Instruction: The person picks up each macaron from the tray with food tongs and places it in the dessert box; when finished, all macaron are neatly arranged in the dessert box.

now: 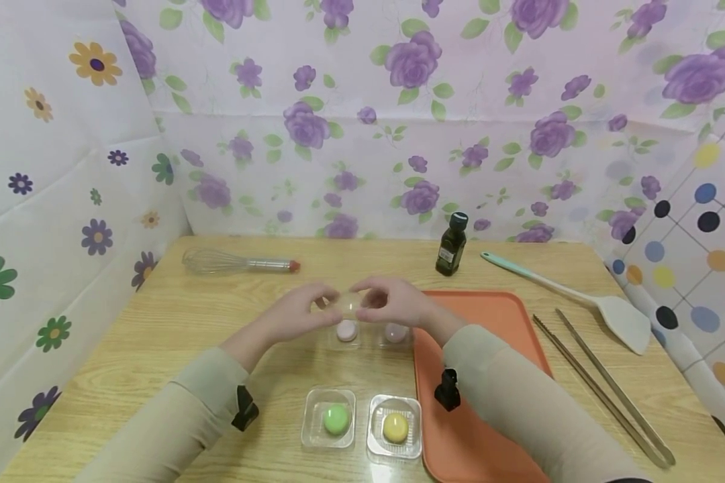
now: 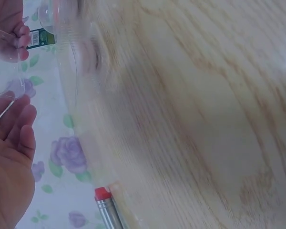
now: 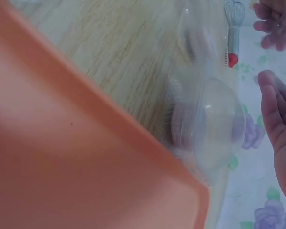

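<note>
My left hand [image 1: 296,311] and right hand [image 1: 397,303] hold a clear domed plastic lid [image 1: 350,306] between their fingertips. Just below it a clear container holds a pale pink, round macaron-like sweet [image 1: 347,330]. Right of that, partly behind my right hand, a lilac sweet [image 1: 395,333] sits in another container, under a clear dome [image 3: 221,126] in the right wrist view. Closer to me stand two lidless clear containers, one with a green sweet [image 1: 336,419], the other with a yellow sweet [image 1: 395,427]. In the left wrist view the lid [image 2: 7,78] is see-through and cut off.
An orange tray [image 1: 480,409] lies at the right, under my right forearm. Beyond it are metal tongs [image 1: 610,389] and a white spatula [image 1: 622,322]. A dark bottle [image 1: 452,245] stands at the back; a whisk [image 1: 242,263] lies back left. Patterned cloth walls surround the table.
</note>
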`<action>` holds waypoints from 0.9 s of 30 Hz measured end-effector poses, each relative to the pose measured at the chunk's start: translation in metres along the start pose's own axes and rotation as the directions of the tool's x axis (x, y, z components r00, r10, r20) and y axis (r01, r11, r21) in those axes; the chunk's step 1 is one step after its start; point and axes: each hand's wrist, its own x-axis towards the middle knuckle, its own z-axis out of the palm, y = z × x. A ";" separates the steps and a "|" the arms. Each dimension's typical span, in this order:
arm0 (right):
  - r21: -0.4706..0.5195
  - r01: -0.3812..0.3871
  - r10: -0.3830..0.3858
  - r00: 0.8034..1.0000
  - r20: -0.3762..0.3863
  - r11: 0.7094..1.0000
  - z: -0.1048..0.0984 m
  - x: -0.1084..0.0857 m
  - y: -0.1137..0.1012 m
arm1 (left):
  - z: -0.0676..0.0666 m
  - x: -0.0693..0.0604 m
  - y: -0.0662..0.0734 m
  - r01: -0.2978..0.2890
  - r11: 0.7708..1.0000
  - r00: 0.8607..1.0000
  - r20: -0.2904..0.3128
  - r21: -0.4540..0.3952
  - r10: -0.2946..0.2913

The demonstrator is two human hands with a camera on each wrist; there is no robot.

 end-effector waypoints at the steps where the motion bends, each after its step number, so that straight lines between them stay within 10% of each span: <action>1: -0.014 0.010 -0.010 1.000 -0.004 1.000 0.001 0.000 -0.001 | 0.000 0.000 0.000 -0.003 1.000 1.000 0.006 -0.001 0.003; 13: -0.336 0.061 -0.059 0.998 0.014 0.940 0.008 -0.002 -0.006 | 0.003 0.002 -0.002 0.041 0.993 0.996 0.074 0.110 -0.049; 27: -0.496 0.045 -0.031 0.999 0.037 0.867 0.017 0.006 0.006 | 0.009 0.000 -0.012 0.003 0.971 0.997 0.071 0.239 -0.020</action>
